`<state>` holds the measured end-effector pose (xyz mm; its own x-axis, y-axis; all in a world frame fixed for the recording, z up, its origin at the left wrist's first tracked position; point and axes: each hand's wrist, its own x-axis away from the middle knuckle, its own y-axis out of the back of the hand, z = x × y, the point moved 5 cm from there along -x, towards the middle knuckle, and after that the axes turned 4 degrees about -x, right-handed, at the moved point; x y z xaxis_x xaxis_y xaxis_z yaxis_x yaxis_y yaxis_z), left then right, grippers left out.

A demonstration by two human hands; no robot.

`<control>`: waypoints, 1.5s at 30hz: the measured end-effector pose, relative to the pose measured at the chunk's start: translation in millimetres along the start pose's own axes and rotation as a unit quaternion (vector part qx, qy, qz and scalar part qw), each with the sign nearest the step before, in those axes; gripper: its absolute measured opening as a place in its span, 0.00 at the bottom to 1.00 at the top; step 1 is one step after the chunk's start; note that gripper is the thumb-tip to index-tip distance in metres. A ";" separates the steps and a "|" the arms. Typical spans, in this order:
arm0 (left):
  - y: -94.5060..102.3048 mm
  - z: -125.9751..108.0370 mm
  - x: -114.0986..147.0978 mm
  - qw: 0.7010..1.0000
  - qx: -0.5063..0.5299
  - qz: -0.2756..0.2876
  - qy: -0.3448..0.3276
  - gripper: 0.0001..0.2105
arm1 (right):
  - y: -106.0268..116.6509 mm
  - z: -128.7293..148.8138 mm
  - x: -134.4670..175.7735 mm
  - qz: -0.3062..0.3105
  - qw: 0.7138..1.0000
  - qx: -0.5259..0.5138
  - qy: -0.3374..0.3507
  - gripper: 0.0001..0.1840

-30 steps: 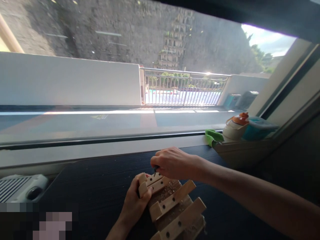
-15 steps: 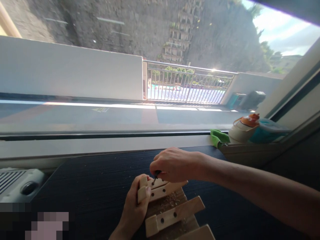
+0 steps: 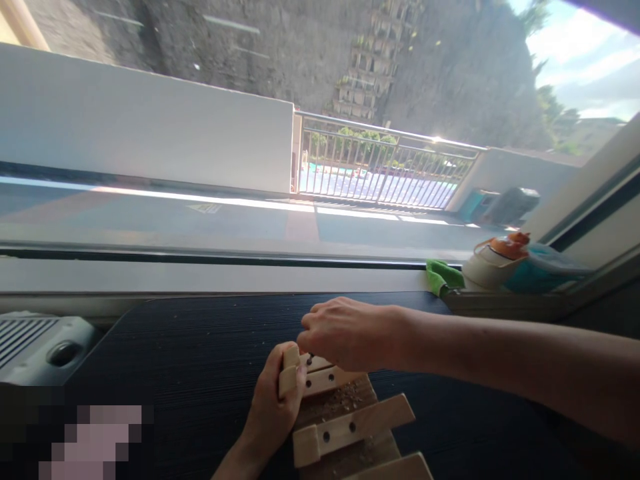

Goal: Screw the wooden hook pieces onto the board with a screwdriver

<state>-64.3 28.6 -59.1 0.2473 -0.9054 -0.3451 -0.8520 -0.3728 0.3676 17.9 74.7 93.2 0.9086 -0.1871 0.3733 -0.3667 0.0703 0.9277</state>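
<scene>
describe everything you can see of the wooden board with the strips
The brown board looks wooden and slants, its near end out of frame. Four paler strips cross it, the far two close together; three show raised left ends, the middle two paired dark spots. Shavings litter it. The left hand grips the far two's left ends; the right hand, with a dark tool, covers part of the farthest.

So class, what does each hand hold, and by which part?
The left hand grips the slatted wooden piece by its far left corner. The right hand apparently holds a dark tool, mostly hidden; which part cannot be told.
</scene>
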 end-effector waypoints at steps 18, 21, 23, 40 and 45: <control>-2.9 -1.5 -0.8 1.000 -0.003 0.026 0.009 0.04 | 7.9 6.0 -10.3 0.034 0.997 0.052 -0.050 0.09; -4.5 2.3 1.1 0.999 -0.002 0.032 0.011 0.04 | 6.3 11.2 -9.4 0.026 0.994 0.105 0.018 0.09; -4.9 4.1 2.2 0.999 0.001 0.032 0.014 0.04 | 4.1 13.7 -9.6 0.015 0.993 0.104 0.047 0.10; -2.8 -0.2 0.7 1.000 -0.006 0.027 0.012 0.04 | 7.7 9.9 -8.7 0.032 0.998 0.004 -0.062 0.07; -4.4 2.7 2.5 0.999 -0.008 0.033 0.019 0.04 | 8.4 13.6 -5.5 0.023 0.999 0.031 0.013 0.09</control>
<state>-61.2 28.5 -64.0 0.2089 -0.9351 -0.2861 -0.8594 -0.3152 0.4026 7.1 63.0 98.9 0.8955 -0.1591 0.4156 -0.4185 0.0165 0.9081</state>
